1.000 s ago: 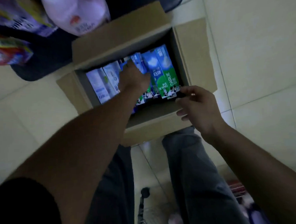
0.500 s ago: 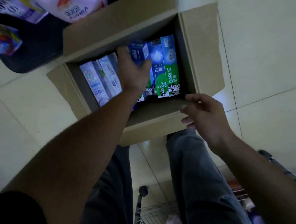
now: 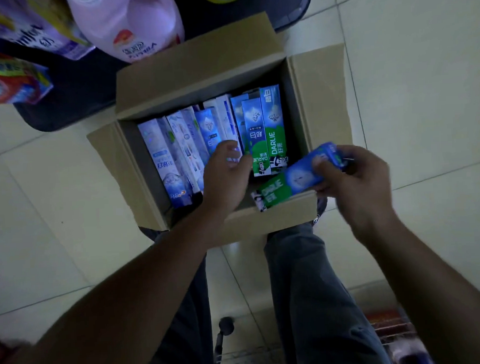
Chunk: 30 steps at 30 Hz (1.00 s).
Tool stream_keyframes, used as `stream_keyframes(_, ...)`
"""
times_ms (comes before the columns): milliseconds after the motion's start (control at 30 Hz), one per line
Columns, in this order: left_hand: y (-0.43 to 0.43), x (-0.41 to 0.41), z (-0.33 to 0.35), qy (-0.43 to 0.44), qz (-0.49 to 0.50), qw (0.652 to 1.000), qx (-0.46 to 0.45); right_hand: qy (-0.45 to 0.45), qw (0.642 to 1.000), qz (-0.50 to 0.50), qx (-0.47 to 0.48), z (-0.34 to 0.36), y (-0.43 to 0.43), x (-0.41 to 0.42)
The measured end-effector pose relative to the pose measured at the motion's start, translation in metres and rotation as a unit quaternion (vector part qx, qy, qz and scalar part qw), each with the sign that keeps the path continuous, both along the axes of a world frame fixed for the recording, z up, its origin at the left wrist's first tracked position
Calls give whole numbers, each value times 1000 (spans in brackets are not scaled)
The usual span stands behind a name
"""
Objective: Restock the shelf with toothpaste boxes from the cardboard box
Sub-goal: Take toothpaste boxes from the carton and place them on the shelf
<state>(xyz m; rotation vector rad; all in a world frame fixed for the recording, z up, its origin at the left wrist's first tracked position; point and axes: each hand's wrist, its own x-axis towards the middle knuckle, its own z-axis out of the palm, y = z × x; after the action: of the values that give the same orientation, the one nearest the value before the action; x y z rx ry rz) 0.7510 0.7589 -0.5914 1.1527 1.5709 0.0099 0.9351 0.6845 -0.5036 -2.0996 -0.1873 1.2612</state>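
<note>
- An open cardboard box [image 3: 320, 99] sits on the tiled floor [image 3: 423, 88], its flaps folded outward; toothpaste boxes [image 3: 211, 138] stand packed in a row inside it, side by side.
- The right hand [image 3: 352, 176] has its grip clamped on one blue-and-green toothpaste box [image 3: 294, 179], held slantwise over the carton's near right corner, one end above the near flap.
- The left hand [image 3: 227, 171] reaches down into the carton, fingers [image 3: 231, 151] curled against the tops of the middle packs; whether that grip has closed on one I cannot tell.
- Detergent bottles and bags [image 3: 125, 23] lie on a dark base by the carton's far side; no shelf space for toothpaste is in view.
- The step in hand looks like gathering: one pack is out, and a second is being picked from the row.
- The next move probably calls for pinching a single pack by its end and lifting it straight up so that its neighbours do not tip, then carrying both packs to the shelf.
</note>
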Motion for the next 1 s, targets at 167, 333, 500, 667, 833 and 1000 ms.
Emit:
stream_keyframes(167, -11, 35, -81, 105, -124, 977, -141, -5, 996, -82, 35, 4, -27, 32)
stream_keyframes(333, -33, 49, -104, 128, -25, 983, -130, 21, 991, -123, 44, 4, -32, 39)
stream_keyframes(500, -26, 20, -66, 63, 42, 997, -26, 60, 984, -157, 54, 22, -20, 33)
stream_keyframes(667, 0, -33, 27, 20, 114, 991, 73, 94, 975, -173, 99, 83, 6, 20)
stream_keyframes(833, 31, -85, 153, -71, 207, 967, 134, 126, 967, -150, 164, 175, 44, -8)
stream_keyframes(1000, 62, -147, 301, -187, 259, 929, 185, 168, 954, -83, 232, 293, 88, -56)
